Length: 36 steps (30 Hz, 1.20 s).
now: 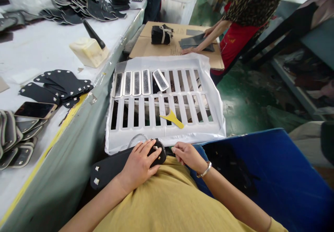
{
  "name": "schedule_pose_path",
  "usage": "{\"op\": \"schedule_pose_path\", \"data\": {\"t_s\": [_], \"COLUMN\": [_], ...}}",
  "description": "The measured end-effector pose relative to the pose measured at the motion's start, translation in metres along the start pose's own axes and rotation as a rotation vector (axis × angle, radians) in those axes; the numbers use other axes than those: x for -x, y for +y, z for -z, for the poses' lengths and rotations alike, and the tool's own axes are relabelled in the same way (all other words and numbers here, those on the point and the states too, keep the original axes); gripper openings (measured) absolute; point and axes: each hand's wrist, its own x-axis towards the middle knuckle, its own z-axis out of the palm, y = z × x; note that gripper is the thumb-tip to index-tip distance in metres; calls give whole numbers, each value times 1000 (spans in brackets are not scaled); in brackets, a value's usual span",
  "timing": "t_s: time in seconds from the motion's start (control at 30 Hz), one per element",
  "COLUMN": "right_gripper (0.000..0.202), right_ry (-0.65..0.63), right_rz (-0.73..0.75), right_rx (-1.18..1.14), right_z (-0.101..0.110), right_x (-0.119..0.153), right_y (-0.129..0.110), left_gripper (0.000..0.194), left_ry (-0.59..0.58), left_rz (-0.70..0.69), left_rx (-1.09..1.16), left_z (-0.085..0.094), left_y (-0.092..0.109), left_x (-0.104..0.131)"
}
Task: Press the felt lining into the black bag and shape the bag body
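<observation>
Fingers (153, 156) of left hand (139, 162) splay on smooth oblong panel (113, 167); right hand's (190, 156) curl together.

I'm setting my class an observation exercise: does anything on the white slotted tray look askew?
Yes: one white-edged strip on the tray sits tilted, unlike the straight strips to its left. A yellow forked piece also lies slantwise across the lower slots.

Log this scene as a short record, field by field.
Left hand: resting on a long black panel with small white tabs
Right hand: fingers curled, near the panel's end
White slotted tray: five dark pale-rimmed rectangles, flat yellow forked tool
White-covered table: flat black panels, dark-screened phone, boxy cream container
Co-worker's hands: at flat dark sheets on brown cardboard
</observation>
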Motion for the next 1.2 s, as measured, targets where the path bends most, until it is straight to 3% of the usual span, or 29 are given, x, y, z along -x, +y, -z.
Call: {"op": "schedule_pose_path", "data": {"t_s": [0.2,0.3,0.47,0.63,0.8,0.93,1.1,1.2], "right_gripper": [22,32,35,41,32,32,11,10], "right_ry": [48,87,45,-24,51,34,259,295], "right_rz": [134,216,189,187,291,317,326,305], "right_rx": [-5,28,60,-61,-31,-121,77,246], "right_z": [-19,-26,-27,-22,-29,-37,-39,-35], "right_x": [0,-5,-13,-18,-20,-17,-14,-13], "right_y": [5,8,5,1,1,1,-1,-6], "left_gripper": [43,43,49,48,50,50,53,55], "left_ry": [15,10,28,77,81,63,40,27], "left_rz": [23,46,61,70,49,-5,-19,-20], "left_rx": [27,45,62,58,37,40,21,18], "left_z": [-2,-3,-5,-8,-8,-6,-4,-3], "left_y": [-1,-1,0,-2,-5,-7,-12,-12], "left_x": [2,2,3,5,5,4,2,1]}}
